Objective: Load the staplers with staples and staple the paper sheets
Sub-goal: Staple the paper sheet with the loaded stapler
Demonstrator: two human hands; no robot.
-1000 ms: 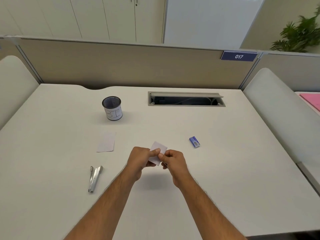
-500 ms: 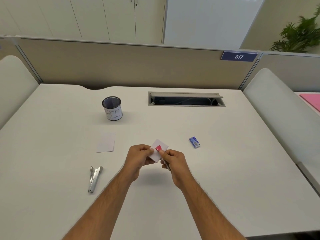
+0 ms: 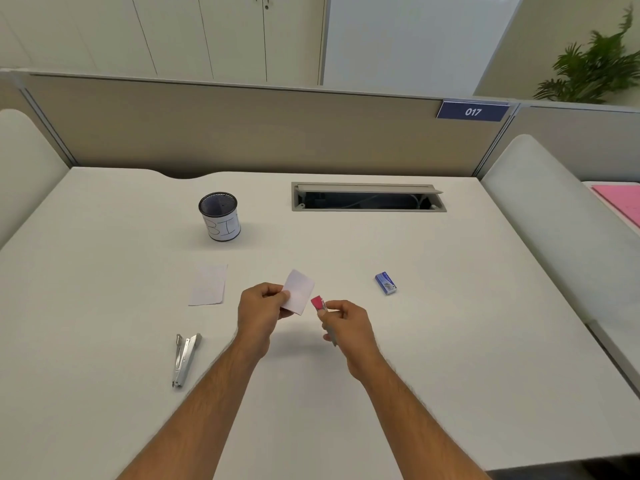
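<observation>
My left hand (image 3: 261, 308) pinches a small white paper sheet (image 3: 299, 291) by its left edge, above the desk's middle. Just to its right, my right hand (image 3: 346, 325) grips a small stapler (image 3: 320, 306) with a pink top and a metal body; it is apart from the paper. A second, all-metal stapler (image 3: 185, 358) lies on the desk to the left, its arms slightly apart. Another white paper sheet (image 3: 208, 285) lies flat behind that stapler. A small blue staple box (image 3: 385, 283) rests on the desk to the right.
A dark mesh cup with a white label (image 3: 220, 216) stands at the back left. An open cable hatch (image 3: 367, 197) sits in the white desk (image 3: 450, 341) near the beige partition (image 3: 242, 129). Padded dividers flank both sides; a pink folder (image 3: 620, 202) lies far right.
My hands have drawn apart: the pink stapler has come off the paper's edge and moved right with my right hand, while my left hand keeps the sheet.
</observation>
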